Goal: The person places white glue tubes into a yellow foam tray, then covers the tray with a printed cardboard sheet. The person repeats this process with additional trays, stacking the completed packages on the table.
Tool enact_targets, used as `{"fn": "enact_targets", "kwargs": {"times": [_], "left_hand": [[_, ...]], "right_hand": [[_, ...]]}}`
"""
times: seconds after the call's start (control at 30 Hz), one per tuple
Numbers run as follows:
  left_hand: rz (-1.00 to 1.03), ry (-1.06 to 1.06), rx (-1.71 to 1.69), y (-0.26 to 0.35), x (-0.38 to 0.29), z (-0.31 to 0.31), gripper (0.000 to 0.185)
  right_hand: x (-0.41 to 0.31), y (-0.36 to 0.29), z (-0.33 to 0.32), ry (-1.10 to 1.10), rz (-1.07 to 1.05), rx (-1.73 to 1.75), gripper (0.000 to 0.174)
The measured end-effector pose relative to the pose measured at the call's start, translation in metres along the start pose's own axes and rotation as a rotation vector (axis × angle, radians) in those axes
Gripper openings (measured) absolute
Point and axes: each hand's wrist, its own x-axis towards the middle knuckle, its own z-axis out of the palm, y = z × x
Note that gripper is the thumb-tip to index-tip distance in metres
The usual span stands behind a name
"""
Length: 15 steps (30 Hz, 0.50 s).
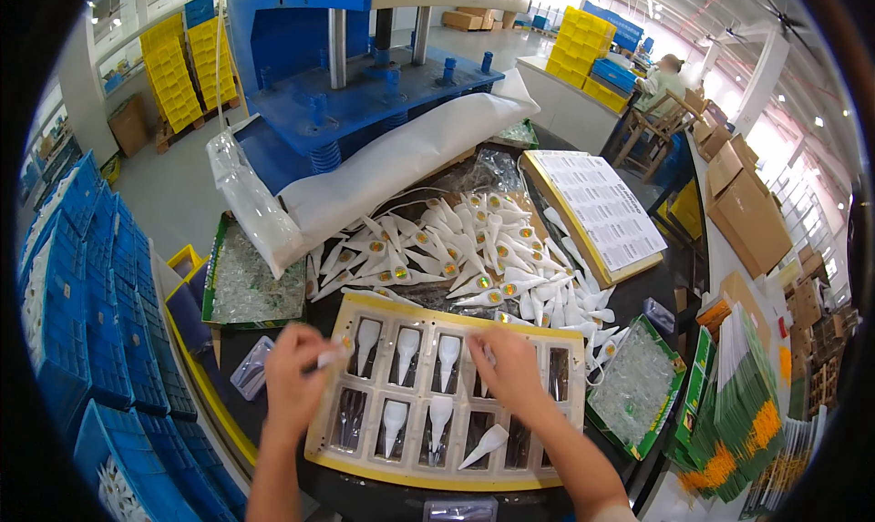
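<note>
Before me lies a yellow-edged fixture tray (403, 479) with two rows of pockets lined with clear plastic. White tapered plastic pieces lie in several pockets, one of them (489, 445) slanted across its pocket in the lower row. My left hand (295, 370), blurred, is at the tray's left edge, fingers closed on a white piece (333, 355) with a round gold sticker. Over the upper row, my right hand (511, 370) has its fingers around another white piece (487, 355), partly hidden. Beyond the tray spreads a heap of the same pieces (472, 249), many with shiny round stickers.
A blue press (383, 105) stands behind the heap, a white plastic-wrapped roll (410, 160) before it. Green-edged boxes of clear parts flank the tray, left (253, 283) and right (636, 385). Label sheets (595, 201) lie back right. Blue crates (102, 303) line the left; a person (662, 85) sits far right.
</note>
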Motion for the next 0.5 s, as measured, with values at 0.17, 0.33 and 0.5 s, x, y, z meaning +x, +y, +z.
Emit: {"fn": "enact_targets", "kwargs": {"times": [0.17, 0.33, 0.5], "left_hand": [[0.162, -0.178, 0.216, 0.010, -0.113, -0.011, 0.018], [0.187, -0.442, 0.345, 0.010, -0.126, -0.014, 0.044], [0.215, -0.475, 0.381, 0.014, -0.112, 0.004, 0.054]], "right_hand": [[0.132, 0.020, 0.106, -0.046, -0.087, -0.104, 0.024], [0.148, 0.021, 0.141, -0.098, 0.099, -0.192, 0.025], [0.102, 0.057, 0.051, -0.056, 0.099, 0.145, 0.021]]}}
